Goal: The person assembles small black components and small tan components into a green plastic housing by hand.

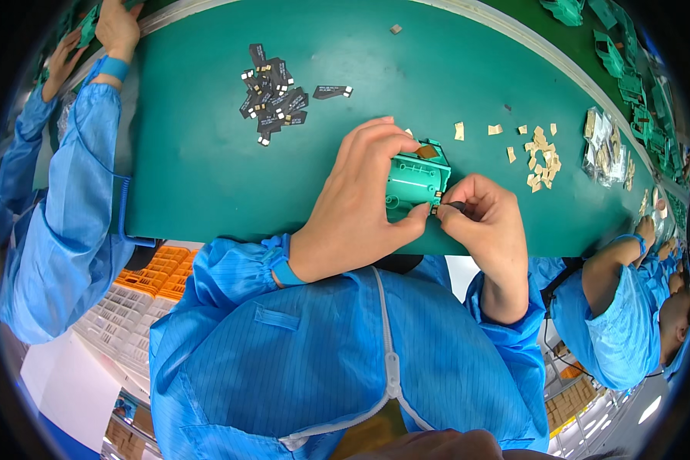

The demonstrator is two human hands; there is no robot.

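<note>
A green plastic housing [418, 182] with a rounded trough and a brown-orange patch at its top corner is gripped by my left hand [353, 203], fingers over its far side and thumb on the near edge. At the housing's right edge, my right hand [484, 218] pinches a small black strip [458, 206], mostly hidden by the fingers. Small gold-coloured spots show on the housing beside those fingertips. To the far left lies a pile of black flex strips [272, 100] with white and gold ends, and one separate black flex strip [331, 92] rests right of it.
Small beige pieces [543, 162] are scattered on the green mat [207, 176] to the right, near a clear plastic bag [606, 149]. More green housings [609, 55] stand along the far right rail. Co-workers' arms [92, 153] are at both sides. An orange crate [165, 270] stands lower left.
</note>
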